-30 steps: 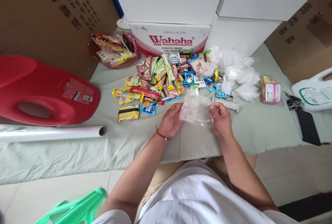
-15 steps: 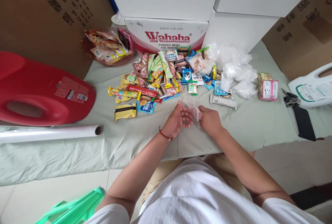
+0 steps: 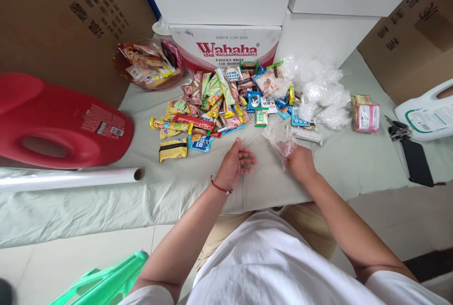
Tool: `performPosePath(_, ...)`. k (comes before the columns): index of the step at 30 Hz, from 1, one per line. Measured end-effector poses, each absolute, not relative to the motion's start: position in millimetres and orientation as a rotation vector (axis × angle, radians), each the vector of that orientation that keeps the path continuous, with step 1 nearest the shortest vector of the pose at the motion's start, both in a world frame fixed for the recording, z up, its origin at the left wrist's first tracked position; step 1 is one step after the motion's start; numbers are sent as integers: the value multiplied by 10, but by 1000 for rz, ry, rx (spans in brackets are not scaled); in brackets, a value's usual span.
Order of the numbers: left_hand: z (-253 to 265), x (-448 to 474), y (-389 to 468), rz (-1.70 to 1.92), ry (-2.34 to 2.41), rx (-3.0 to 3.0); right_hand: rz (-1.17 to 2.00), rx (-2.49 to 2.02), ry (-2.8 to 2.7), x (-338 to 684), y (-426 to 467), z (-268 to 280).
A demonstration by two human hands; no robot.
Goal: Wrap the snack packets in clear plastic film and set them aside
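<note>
Right hand (image 3: 302, 164) pinches a clear plastic bag (image 3: 279, 141) – filmy, crinkled, bunched – over wrinkled pale-green cloth (image 3: 106, 206), near a slim pale wrapped bar (image 3: 305, 136). Left hand (image 3: 233, 166) apart, fingers loosely spread. Beyond: glossy snack packets (image 3: 212, 102), heaped beside puffy translucent plastic (image 3: 327, 95).

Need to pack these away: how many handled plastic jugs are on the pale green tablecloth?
2: the broad red plastic jug at the left edge, behind the long white roll; the white plastic jug at the right edge, beside the metal keys. Others may be hidden.
</note>
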State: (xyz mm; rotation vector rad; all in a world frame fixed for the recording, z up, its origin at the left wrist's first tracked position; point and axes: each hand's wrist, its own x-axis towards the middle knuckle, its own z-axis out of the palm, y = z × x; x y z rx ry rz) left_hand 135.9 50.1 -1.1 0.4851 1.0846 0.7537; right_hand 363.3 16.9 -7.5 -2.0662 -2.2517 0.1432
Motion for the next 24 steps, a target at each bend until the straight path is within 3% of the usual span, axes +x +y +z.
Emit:
performPosePath(8,17,1713,605,731,1186,640,194,-1950,-2297,3537,100,3)
performPosePath(12,-40,1570,557,798,1152,601,422,-1787,-1830,3793,57,-95)
performPosePath(18,-92,1226,500,992,966,371,1015,-1608,-896,4104,-50,-199)
performPosePath(24,-77,1051,488,966,859,326,1174,-1606,-806,4328,-136,-193)
